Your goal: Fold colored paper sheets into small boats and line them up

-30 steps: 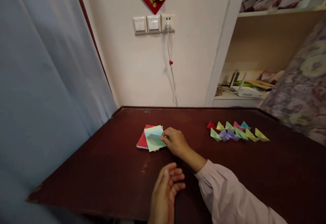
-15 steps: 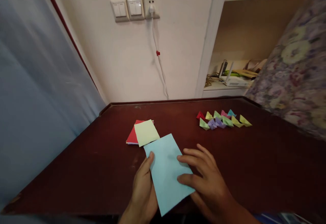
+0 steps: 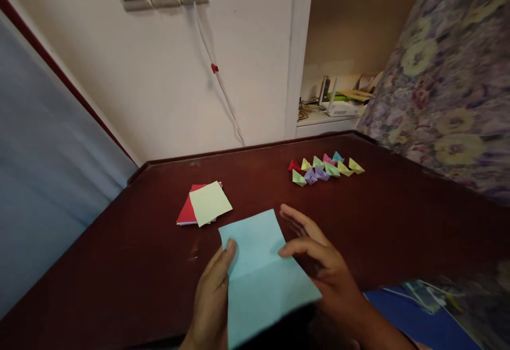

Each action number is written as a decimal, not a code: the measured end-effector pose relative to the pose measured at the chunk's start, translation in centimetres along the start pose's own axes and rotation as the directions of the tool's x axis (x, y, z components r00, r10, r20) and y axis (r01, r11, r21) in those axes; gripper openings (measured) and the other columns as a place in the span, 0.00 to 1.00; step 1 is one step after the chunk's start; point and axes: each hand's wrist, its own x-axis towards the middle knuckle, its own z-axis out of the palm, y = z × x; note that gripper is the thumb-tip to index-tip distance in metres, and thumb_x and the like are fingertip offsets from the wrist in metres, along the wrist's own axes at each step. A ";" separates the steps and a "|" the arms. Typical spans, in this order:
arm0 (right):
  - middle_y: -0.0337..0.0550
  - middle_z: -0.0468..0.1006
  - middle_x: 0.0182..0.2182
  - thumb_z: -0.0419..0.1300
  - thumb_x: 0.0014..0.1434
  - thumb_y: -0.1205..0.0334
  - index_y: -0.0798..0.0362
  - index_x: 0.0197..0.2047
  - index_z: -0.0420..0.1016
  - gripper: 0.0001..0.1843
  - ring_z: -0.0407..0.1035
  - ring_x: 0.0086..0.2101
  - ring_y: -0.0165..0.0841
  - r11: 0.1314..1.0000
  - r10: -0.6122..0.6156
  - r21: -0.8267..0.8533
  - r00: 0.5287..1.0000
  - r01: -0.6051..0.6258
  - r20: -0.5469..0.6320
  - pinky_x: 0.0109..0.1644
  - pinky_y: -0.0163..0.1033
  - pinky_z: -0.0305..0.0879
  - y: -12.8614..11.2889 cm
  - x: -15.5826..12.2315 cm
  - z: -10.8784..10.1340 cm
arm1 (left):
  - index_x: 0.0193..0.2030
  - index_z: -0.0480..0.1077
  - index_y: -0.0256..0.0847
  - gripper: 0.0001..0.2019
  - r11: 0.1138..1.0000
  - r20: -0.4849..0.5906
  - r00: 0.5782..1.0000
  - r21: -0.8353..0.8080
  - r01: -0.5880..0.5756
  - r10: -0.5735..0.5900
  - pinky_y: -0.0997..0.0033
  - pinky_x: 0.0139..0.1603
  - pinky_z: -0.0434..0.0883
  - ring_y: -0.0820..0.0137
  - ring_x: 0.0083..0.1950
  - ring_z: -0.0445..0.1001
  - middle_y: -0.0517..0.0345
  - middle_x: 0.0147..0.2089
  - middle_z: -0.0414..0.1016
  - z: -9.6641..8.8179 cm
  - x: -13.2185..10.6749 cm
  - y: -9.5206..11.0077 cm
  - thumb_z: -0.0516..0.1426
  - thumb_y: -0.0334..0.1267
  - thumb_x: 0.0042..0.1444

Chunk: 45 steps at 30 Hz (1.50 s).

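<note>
A light blue sheet of paper (image 3: 258, 270) with a crease across it is tilted up over the table's front edge. My left hand (image 3: 213, 291) grips its left side, thumb on top and the other fingers mostly hidden behind. At the right side is my right hand (image 3: 322, 270), its fingers spread and the thumb tip over the sheet's edge. Whether that thumb presses on the paper I cannot tell. Beyond the sheet, to the left, a pale green square of paper (image 3: 210, 204) lies on a stack with a red sheet (image 3: 187, 209).
Several small folded paper shapes (image 3: 322, 173) stand in two rows on the dark red table (image 3: 119, 254). A blue item (image 3: 414, 318) lies low at the right. Behind are a white cable (image 3: 223, 92), a shelf with a router (image 3: 340, 108), and a floral curtain (image 3: 442, 84).
The view has shifted, so the background sits further left and higher. A crease now shows across the blue sheet, which spreads wider at the bottom. My right fingers have moved off its face to its edge.
</note>
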 end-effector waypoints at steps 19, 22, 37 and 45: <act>0.42 0.79 0.35 0.65 0.61 0.58 0.49 0.36 0.83 0.06 0.74 0.38 0.38 0.976 0.170 0.156 0.980 -0.153 -0.105 0.43 0.38 0.70 -0.3 -0.1 0.5 | 0.64 0.69 0.43 0.30 0.991 0.459 0.878 -0.084 -0.105 0.132 0.50 0.56 0.73 0.48 0.57 0.77 0.45 0.56 0.81 -0.1 0.5 -1.1 0.60 0.55 0.59; 0.41 0.80 0.34 0.66 0.60 0.57 0.49 0.37 0.84 0.07 0.74 0.38 0.38 0.970 0.227 0.129 0.952 -0.204 -0.205 0.43 0.38 0.70 -0.4 0.2 0.5 | 0.75 0.46 0.57 0.52 0.963 0.600 0.770 -0.006 -0.268 0.218 0.49 0.57 0.72 0.47 0.57 0.76 0.45 0.59 0.78 -0.8 0.6 -1.6 0.68 0.58 0.48; 0.37 0.78 0.34 0.74 0.50 0.57 0.46 0.59 0.65 0.35 0.73 0.33 0.34 0.843 0.413 0.458 0.885 -0.281 -0.217 0.37 0.36 0.70 0.2 -0.2 1.2 | 0.67 0.57 0.48 0.40 0.920 0.382 0.875 0.130 -0.370 0.298 0.70 0.35 0.79 0.66 0.33 0.79 0.56 0.40 0.83 -0.6 1.7 -2.9 0.71 0.36 0.50; 0.37 0.77 0.23 0.69 0.57 0.51 0.55 0.31 0.77 0.15 0.71 0.27 0.31 0.830 0.489 0.377 0.861 -0.411 -0.137 0.33 0.34 0.64 1.0 0.0 0.9 | 0.60 0.65 0.45 0.31 0.902 0.375 0.876 0.183 -0.391 0.304 0.73 0.35 0.76 0.69 0.29 0.78 0.66 0.27 0.76 -0.5 1.3 -2.9 0.71 0.36 0.49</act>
